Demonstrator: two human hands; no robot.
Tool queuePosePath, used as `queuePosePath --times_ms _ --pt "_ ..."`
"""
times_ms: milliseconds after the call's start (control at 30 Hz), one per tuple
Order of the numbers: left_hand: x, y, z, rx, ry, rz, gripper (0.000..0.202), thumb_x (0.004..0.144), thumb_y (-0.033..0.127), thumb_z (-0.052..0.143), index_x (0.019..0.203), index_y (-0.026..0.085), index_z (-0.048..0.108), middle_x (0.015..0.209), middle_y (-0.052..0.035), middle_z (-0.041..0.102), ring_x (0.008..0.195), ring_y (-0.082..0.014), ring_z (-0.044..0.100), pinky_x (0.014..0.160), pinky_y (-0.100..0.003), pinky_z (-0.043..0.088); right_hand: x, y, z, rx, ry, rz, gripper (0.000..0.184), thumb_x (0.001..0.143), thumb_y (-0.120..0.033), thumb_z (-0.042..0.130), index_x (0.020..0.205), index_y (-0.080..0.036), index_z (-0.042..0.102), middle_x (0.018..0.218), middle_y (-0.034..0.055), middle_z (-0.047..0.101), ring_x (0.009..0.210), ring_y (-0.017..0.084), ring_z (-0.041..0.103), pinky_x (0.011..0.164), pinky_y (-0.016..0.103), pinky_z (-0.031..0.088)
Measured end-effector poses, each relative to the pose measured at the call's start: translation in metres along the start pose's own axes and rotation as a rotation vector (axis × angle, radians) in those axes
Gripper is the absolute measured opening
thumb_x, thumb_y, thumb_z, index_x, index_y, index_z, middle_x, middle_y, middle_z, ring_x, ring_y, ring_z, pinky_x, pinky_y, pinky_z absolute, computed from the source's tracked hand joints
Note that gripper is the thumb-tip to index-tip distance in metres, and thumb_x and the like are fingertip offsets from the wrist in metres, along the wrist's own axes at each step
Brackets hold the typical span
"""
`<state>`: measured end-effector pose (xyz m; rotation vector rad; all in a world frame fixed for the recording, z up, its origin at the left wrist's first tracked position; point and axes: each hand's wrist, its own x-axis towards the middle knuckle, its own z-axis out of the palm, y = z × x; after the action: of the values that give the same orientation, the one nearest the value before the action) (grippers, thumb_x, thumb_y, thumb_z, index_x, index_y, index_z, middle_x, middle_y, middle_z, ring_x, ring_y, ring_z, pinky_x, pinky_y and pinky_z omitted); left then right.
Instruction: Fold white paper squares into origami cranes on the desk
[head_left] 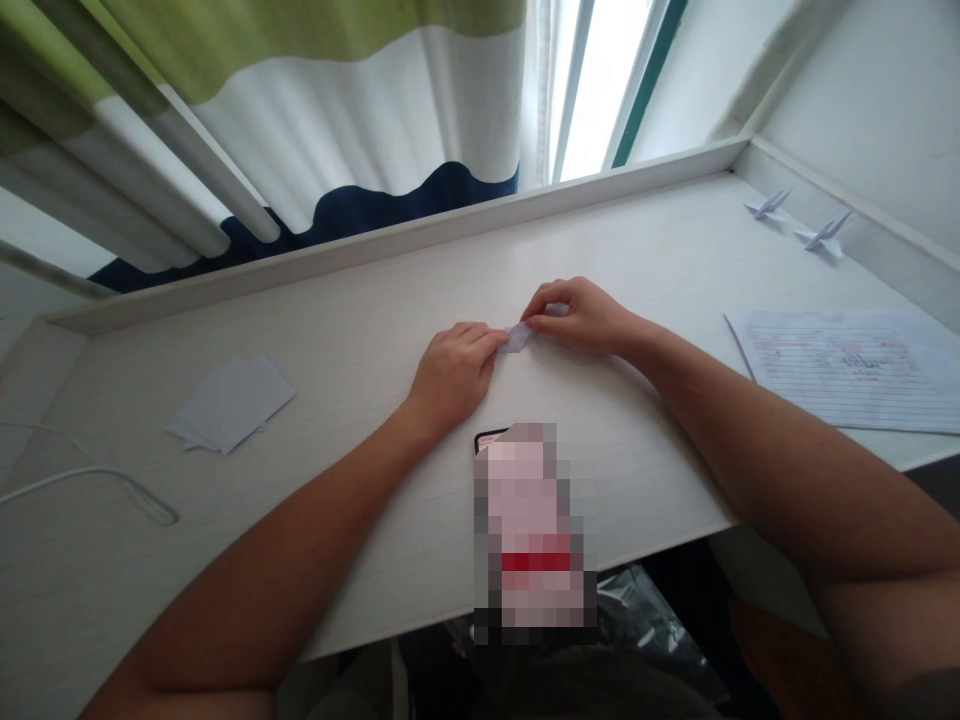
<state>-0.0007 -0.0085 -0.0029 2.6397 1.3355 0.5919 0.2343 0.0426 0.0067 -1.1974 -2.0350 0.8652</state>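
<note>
Left hand, right hand pinch paper (desk roomy).

Both bare forearms reach forward from the lower corners and converge near the middle. The left hand lies palm down, knuckles up, its fingers drawn together and pointing right. The right hand sits just beyond it, wrist bent inward, fingers curled and thumb pinched against the fingertips, almost touching the left's.

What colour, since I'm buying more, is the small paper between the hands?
White; the head view shows the paper best.
</note>
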Motion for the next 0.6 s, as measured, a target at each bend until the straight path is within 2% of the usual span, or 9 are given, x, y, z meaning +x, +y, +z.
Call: queuePosePath --times_ms 100,267,433,600 --pt "0.0 -0.001 0.001 -0.002 0.004 0.012 0.033 0.103 0.014 0.051 0.126 0.021 0.075 0.133 -0.0084 0.077 0.125 -0.027 0.067 0.108 -0.045 0.052 0.0 -0.004 -0.001 0.025 -0.021 0.101 0.007 0.078 -0.027 0.078 0.081 -0.021 0.081 0.087 0.0074 0.079 0.085 0.025 0.07 0.08 0.039 0.056" --pt "0.001 -0.001 0.003 0.006 0.005 0.021 0.034 0.103 0.015 0.052 0.125 0.022 0.077 0.133 -0.0082 0.077 0.124 -0.0268 0.067 0.107 -0.045 0.053 0.001 -0.014 0.002 0.014 -0.021 0.262 0.002 0.075 -0.02 0.077 0.076 -0.02 0.078 0.074 0.0053 0.074 0.07 0.021 0.065 0.061 0.034 0.05" --pt "0.001 -0.001 0.003 -0.004 0.002 0.023 0.036 0.103 0.013 0.051 0.124 0.023 0.077 0.133 -0.0076 0.077 0.123 -0.027 0.066 0.107 -0.045 0.053 0.001 -0.019 0.003 0.032 -0.014 0.337 0.001 0.074 -0.019 0.078 0.074 -0.019 0.077 0.074 0.0061 0.073 0.069 0.022 0.064 0.061 0.036 0.05" --pt "0.001 0.0 0.002 -0.006 -0.007 0.022 0.037 0.102 0.012 0.052 0.127 0.023 0.076 0.133 -0.0072 0.077 0.125 -0.0278 0.065 0.108 -0.046 0.053 0.0 -0.022 0.008 -0.088 0.121 0.268 0.003 0.071 -0.015 0.075 0.07 -0.019 0.075 0.071 0.0066 0.073 0.069 0.024 0.066 0.064 0.037 0.052"
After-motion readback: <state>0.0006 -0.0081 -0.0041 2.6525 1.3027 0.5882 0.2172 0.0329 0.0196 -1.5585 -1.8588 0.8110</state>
